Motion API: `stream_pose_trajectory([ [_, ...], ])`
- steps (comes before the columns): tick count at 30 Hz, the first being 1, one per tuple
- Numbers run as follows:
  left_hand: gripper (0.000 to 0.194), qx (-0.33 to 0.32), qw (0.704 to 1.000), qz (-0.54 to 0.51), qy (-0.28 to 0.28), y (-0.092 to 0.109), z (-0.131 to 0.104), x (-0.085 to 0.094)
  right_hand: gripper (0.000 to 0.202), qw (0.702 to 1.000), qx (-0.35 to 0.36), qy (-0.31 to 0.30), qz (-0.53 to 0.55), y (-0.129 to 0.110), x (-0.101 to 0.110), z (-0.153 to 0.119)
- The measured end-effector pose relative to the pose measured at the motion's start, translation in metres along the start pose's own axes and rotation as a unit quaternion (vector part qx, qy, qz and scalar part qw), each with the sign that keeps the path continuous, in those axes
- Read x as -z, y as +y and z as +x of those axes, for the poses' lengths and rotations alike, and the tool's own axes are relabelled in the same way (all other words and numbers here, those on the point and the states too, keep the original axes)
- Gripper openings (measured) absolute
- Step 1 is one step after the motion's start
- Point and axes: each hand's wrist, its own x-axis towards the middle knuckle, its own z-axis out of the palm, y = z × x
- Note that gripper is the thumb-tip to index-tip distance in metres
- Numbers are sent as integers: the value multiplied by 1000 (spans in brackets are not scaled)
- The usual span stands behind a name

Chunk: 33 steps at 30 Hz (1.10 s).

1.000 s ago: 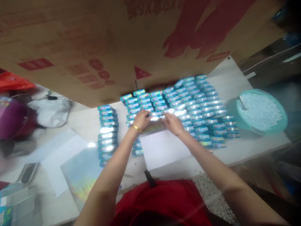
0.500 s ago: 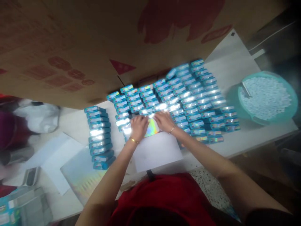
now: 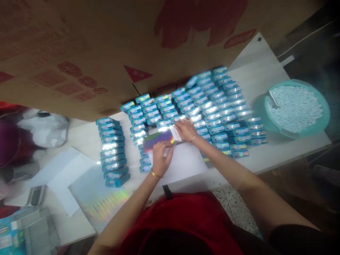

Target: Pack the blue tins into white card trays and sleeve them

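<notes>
Sheet [image 3: 157, 138], iridescent, lies partly hidden by the left hand [image 3: 161, 158].

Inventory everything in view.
Table: one, white, across centre
Shiny sheet: one, rainbow, centre
White sheet: one, white, front centre
Small packs: dozens, blue, rows, centre and left
Tub: one, turquoise, right
Pieces: many, white, in tub
Tool: one, silvery, in tub
Cardboard box: one, brown, behind packs
Iridescent sheet: one, silvery, left
Loose papers: at least two, white, left
Bag: one, white, far left
Container: one, purple, far left
Device: one, grey, far left
Packaging: uncounted, clear, lower left
Garment: one, red, bottom
Left hand: one, at shiny sheet's lower edge
Right hand: one, at shiny sheet's right end
</notes>
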Motion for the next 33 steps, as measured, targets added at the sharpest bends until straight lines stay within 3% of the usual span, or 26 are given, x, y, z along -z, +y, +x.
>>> stream_pose_trajectory([
  [2, 12, 79, 986, -97, 106, 11, -16, 11, 31, 997, 5, 53, 57, -15, 6, -12],
  [5, 19, 189, 932, -226, 212, 19, -35, 36, 41, 964, -13, 81, 254, -60, 9, -42],
  [8, 23, 249, 892, -265, 270, 16, -58, 64, 43, 902, -55, -8, 428, -119, -1, -77],
  [11, 25, 289, 874, -236, 312, 4, -96, 89, 33, 876, -97, -76, 467, -168, -26, -104],
  [16, 22, 342, 869, -152, 324, -47, -168, 125, 26, 888, -57, -110, 443, -216, -93, -119],
  [19, 22, 328, 882, -90, 327, -88, -192, 151, 23, 896, -56, -133, 420, -239, -136, -119],
  [22, 19, 311, 892, -53, 323, -121, -197, 178, 24, 887, -103, -142, 426, -257, -170, -119],
  [25, 13, 297, 909, -21, 292, -143, -195, 195, 26, 883, -137, -143, 427, -267, -191, -124],
  [33, 10, 284, 924, 41, 251, -167, -195, 199, 30, 874, -186, -136, 427, -271, -212, -128],
])
